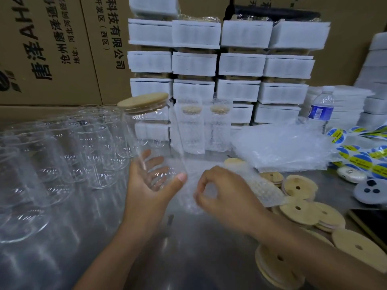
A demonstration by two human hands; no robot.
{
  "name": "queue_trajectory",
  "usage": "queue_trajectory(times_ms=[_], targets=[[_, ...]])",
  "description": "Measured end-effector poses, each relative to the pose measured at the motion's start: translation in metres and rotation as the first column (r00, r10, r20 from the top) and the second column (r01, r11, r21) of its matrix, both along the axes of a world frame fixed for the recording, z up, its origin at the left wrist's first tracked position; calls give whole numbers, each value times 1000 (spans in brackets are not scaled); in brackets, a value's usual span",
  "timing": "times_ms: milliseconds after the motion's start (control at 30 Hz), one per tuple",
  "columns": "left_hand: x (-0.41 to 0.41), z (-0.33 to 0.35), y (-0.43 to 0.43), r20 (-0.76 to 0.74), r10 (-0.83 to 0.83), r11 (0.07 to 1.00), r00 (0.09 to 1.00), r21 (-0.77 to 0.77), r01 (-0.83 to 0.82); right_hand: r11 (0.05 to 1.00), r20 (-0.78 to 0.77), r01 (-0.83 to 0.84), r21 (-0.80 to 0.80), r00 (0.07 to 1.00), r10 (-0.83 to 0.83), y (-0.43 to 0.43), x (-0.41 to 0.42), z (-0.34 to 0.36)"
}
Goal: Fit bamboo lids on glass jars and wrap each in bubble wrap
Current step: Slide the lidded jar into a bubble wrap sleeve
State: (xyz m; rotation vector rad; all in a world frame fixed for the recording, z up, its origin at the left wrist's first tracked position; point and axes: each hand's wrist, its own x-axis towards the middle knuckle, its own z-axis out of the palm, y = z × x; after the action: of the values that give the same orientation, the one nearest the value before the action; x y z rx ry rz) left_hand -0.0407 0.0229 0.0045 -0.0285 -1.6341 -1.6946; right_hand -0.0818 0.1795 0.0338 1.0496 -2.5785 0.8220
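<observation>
One lidded glass jar (pixel 155 139) is held above the steel table (pixel 199 248), left of centre and leaning slightly left, with one bamboo lid (pixel 143 101) seated on its mouth. The left hand (pixel 150 185) grips the jar's base, fingers behind the glass and thumb in front. Just to its right, the right hand (pixel 226 195) pinches one bubble wrap sheet (pixel 263 191) between thumb and forefinger. Two wrapped jars (pixel 191 126) stand upright at the far centre. At least seven loose lids (pixel 299 212) lie overlapping at the near right. Many empty jars (pixel 41 160) crowd the left; blur prevents counting them. One bubble wrap stack (pixel 282 147) and one water bottle (pixel 322 107) sit far right.
</observation>
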Motion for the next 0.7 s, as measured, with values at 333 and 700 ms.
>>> queue_trajectory(times_ms=[333, 700], targets=[[0, -8, 1, 51, -15, 998, 999, -67, 19, 926, 323, -2, -378, 937, 133, 7, 4, -21], [0, -25, 42, 213, -145, 926, 966, -314, 209, 757, 396, -38, -653, 835, 383, 28, -6, -4]])
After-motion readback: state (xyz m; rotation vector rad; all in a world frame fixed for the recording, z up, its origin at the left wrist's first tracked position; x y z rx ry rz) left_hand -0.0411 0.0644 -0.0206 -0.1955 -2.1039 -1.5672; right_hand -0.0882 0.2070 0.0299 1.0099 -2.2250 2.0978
